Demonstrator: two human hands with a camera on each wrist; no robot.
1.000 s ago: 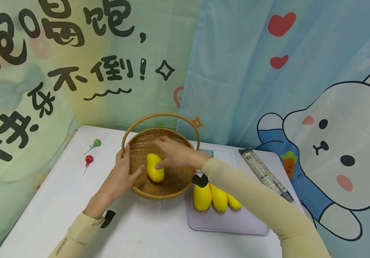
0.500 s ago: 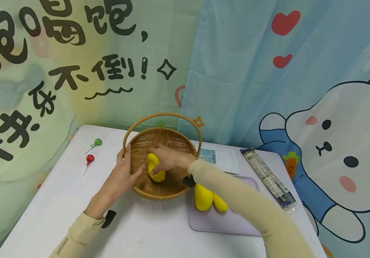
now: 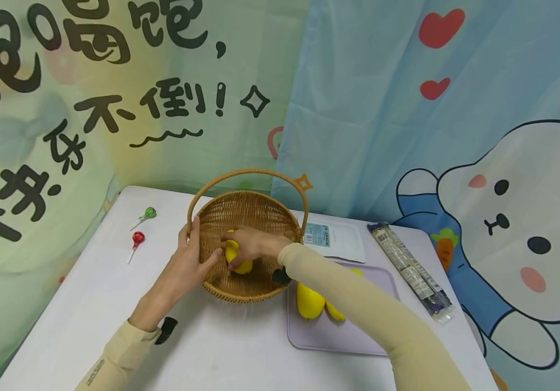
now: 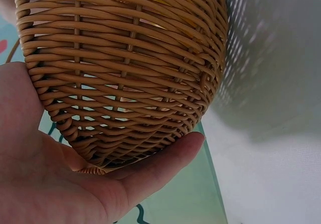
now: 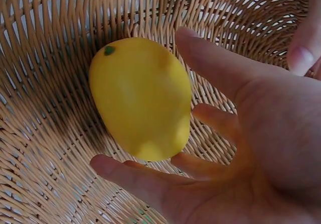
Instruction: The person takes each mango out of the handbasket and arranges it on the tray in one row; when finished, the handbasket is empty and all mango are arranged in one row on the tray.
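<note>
A round wicker basket [image 3: 246, 201] with a tall hoop handle is tipped toward me. My left hand [image 3: 194, 260] grips its left rim, thumb inside; the left wrist view shows the hand [image 4: 90, 184] against the woven side. Inside lies a yellow mango [image 5: 140, 98] with a small green stem spot. My right hand [image 3: 255, 244] reaches in over it. In the right wrist view the fingers [image 5: 145, 184] spread fairly straight around the mango, some right at its edge, with the thumb side close by. The hand covers part of the mango in the head view.
Right of the basket, more yellow mangoes [image 3: 309, 301] lie on a pale purple tray [image 3: 338, 342], partly behind my right sleeve. Behind it are a white packet [image 3: 343, 239] and a long wrapped package [image 3: 412, 269]. Green [image 3: 150, 212] and red [image 3: 138, 237] lollipops lie left.
My right hand has moved lower and closer around the mango in the basket, covering more of it. My left hand keeps its grip on the rim.
</note>
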